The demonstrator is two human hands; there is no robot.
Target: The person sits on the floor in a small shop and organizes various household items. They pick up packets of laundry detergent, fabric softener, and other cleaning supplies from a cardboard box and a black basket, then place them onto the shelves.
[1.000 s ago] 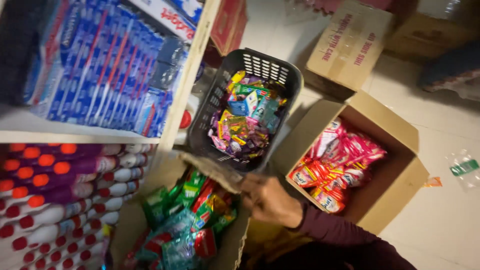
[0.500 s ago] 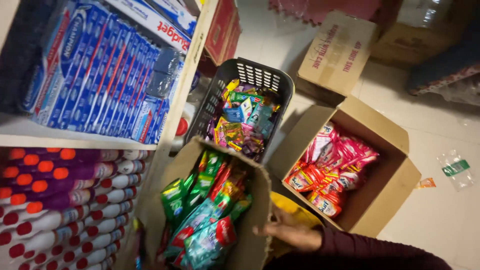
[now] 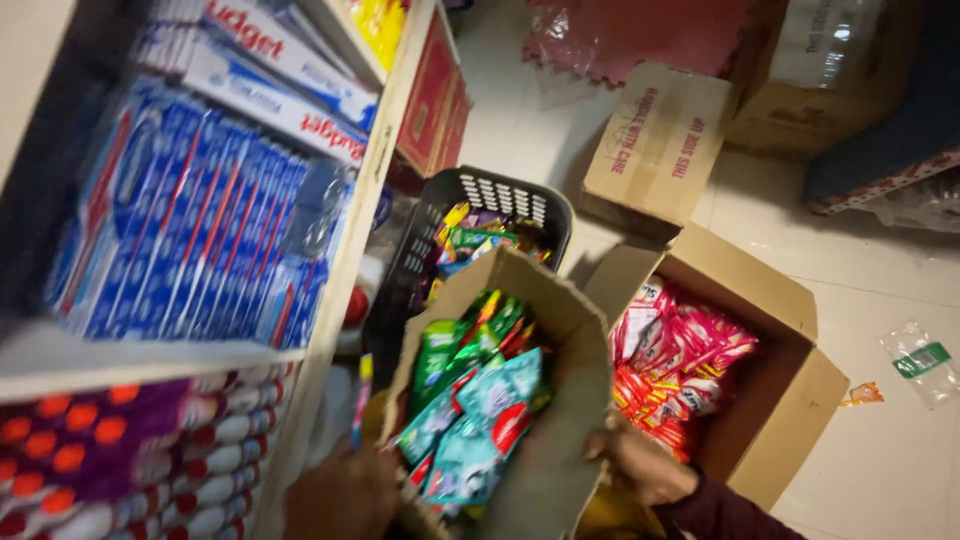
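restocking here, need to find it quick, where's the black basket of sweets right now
In the head view the black basket sits on the floor at centre, behind the held cardboard box, beside the shelf unit.

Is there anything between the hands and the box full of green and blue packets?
Nothing visible. The right hand is pressed flat against the outer side of the cardboard box, and the left hand is at its lower left corner, where the picture is blurred. The black basket stands behind the box, not between.
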